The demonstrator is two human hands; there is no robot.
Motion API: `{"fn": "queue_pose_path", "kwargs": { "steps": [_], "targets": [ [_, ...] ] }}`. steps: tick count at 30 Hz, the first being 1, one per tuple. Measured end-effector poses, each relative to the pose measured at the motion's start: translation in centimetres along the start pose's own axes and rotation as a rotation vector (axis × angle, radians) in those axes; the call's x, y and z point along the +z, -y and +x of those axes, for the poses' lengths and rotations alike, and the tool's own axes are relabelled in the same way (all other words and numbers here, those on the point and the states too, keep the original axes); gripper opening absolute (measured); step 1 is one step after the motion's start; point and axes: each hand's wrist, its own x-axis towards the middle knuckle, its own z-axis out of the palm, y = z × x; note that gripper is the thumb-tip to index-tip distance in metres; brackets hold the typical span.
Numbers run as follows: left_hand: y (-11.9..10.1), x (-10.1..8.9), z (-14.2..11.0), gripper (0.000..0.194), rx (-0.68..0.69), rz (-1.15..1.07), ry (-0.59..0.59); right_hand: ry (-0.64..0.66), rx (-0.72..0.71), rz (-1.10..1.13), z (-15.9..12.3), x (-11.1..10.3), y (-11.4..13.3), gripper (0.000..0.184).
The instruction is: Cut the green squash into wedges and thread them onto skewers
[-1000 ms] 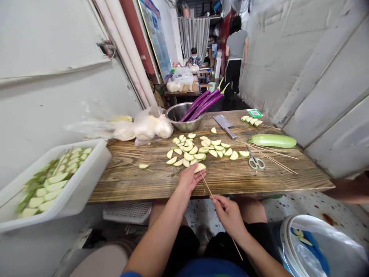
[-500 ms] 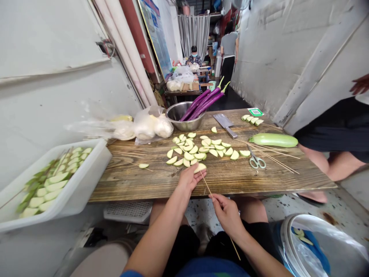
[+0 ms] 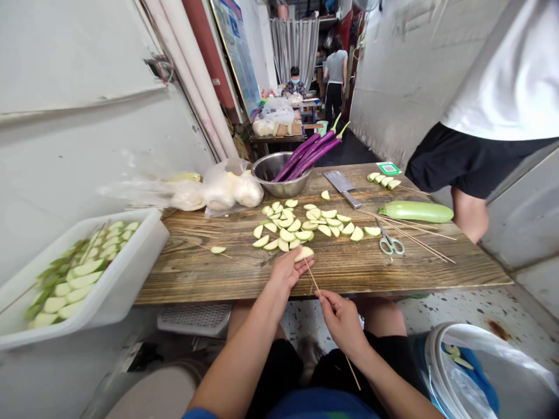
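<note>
- Fingers of the left hand [image 3: 287, 270]: closed around one pale half-round slice [image 3: 304, 253], fingertips beneath and beside it.
- Fingers of the right hand [image 3: 343, 319]: narrow pinch on a thin stick [image 3: 311, 276], partway along its length.
- Position of the slice: over the near part of the wooden table [image 3: 227, 279], just on the near side of the pile of cut slices [image 3: 287, 235]. Contact between left hand and tabletop: cannot tell.
- Key relation: from the right fingertips, the slice lies far and to the left. The stick's long axis points straight along that direction, its far end meeting the slice's near edge. Whether it has entered the flesh: cannot tell.
- Slice's long axis: roughly left to right, cut face upward, so the stick meets it crosswise.
- Stick's other end: emerges on the near side of the right hand, slanting near and right.
- Nearer hand: the left, touching the slice; the right is apart from it, linked only by the stick.
- To the right: scissors [image 3: 386, 237] and loose sticks [image 3: 419, 244], well apart from both hands.
</note>
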Motion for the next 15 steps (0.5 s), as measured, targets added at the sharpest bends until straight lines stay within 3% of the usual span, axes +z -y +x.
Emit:
{"fn": "queue_pose_path", "kwargs": {
  "steps": [15],
  "targets": [
    [0.06,-0.25,0.45,0.007,-0.015,-0.014,0.007,-0.022,-0.010,0.002,0.76,0.66,0.09,0.026]
  ]
}}
